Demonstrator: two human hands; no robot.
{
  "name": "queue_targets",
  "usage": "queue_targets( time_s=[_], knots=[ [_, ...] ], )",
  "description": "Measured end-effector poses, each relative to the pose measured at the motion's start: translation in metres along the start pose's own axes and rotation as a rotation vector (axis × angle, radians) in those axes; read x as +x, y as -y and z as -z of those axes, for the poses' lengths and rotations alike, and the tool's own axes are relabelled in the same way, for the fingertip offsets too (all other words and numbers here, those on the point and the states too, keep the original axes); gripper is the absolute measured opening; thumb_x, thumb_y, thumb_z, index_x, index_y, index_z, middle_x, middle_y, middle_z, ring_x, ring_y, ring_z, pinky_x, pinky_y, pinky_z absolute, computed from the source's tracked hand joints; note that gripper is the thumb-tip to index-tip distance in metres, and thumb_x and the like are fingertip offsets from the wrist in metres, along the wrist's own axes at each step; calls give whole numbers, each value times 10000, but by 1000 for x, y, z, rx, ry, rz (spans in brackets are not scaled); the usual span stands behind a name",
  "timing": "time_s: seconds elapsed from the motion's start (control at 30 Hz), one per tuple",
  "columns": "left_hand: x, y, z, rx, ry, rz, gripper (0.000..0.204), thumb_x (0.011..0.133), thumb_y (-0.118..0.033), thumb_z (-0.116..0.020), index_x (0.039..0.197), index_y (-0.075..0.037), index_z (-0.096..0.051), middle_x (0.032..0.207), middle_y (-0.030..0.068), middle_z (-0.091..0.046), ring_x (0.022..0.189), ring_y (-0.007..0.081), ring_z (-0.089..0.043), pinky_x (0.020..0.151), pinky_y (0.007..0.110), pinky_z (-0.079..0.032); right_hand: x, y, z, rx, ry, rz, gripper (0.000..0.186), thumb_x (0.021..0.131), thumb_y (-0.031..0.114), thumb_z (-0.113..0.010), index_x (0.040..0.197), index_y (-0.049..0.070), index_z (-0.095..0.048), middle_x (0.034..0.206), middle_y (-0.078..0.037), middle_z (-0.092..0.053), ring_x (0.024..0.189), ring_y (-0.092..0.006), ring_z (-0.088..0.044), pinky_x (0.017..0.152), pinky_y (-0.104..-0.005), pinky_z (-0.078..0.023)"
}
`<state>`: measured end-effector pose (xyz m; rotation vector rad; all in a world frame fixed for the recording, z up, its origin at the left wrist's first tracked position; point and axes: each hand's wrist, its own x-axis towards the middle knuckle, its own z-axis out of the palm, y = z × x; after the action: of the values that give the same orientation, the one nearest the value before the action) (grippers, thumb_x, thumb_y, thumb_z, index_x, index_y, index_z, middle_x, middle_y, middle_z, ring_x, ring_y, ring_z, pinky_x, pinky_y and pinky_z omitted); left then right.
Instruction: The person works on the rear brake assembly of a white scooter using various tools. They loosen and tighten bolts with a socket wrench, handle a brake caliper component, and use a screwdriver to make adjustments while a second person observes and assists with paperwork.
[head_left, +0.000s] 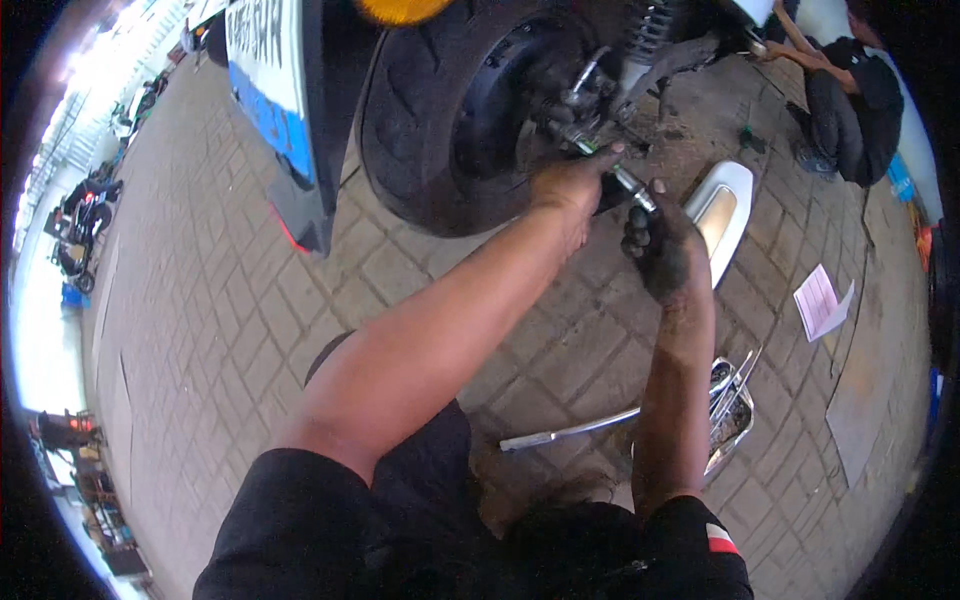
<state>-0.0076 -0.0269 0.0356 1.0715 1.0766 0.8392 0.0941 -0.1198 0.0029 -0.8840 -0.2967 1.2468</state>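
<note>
Both my hands are at the hub of a motorbike's rear wheel [410, 140], on a chrome rod-shaped tool [632, 184] that looks like a socket wrench. It slants from the hub down to the right. My left hand [570, 190] is closed around its middle, close to the tyre; the hand covers part of the shaft. Around the lower end of the tool curl the fingers of my right hand [668, 245], dark with grime, the thumb pointing up along it. A shock absorber spring [650, 30] rises just beyond the hub.
A silver-white cover panel [738, 190] lies right of the wheel. Near my right forearm are a metal tray [750, 420] of tools and a long metal bar [560, 436]. Pink paper [818, 300] and cardboard [868, 400] lie rightward. Another person [850, 110] crouches at far right.
</note>
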Motion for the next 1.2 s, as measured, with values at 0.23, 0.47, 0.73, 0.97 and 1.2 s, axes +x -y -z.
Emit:
queue_targets(
  time_s=[0.23,0.47,0.73,0.97,1.2],
  knots=[
    [22,20,5,-85,99,197,730,750,-432,-727,1268,23,-488,1230,233,-546,1118,338,-513,844,484,-438,-16,4,-19,-839,-69,474,252,922,214,-578,992,-27,-592,766,-70,-618,636,-115,-557,563,-260,-450],
    [33,25,17,-421,313,271,328,868,-239,-619,1150,-78,-571,987,91,-652,911,215,-613,830,392,-470,-8,-5,-17,-667,-73,382,272,905,245,-602,983,-16,-596,748,-78,-619,602,-153,-559,556,-307,-475],
    [51,45,18,-175,126,82,412,829,-354,-666,1092,-42,-606,1048,143,-633,1002,261,-562,844,392,-445,-8,-12,-19,-799,-116,534,367,890,321,-620,984,-34,-607,759,-76,-634,621,-157,-567,552,-284,-460],
    [38,27,17,-414,383,239,254,919,-265,-542,1082,-77,-596,1001,79,-646,910,210,-613,811,334,-505,1,-16,-2,-1065,-302,745,436,899,415,-577,991,-11,-599,769,-114,-640,700,-184,-579,638,-325,-446],
    [63,39,32,-337,315,169,241,843,-242,-660,1008,-78,-599,970,89,-628,898,226,-602,845,337,-484,12,-12,2,-685,-207,433,436,892,339,-610,1074,-51,-544,783,-104,-645,633,-171,-563,622,-332,-470]
  ],
)
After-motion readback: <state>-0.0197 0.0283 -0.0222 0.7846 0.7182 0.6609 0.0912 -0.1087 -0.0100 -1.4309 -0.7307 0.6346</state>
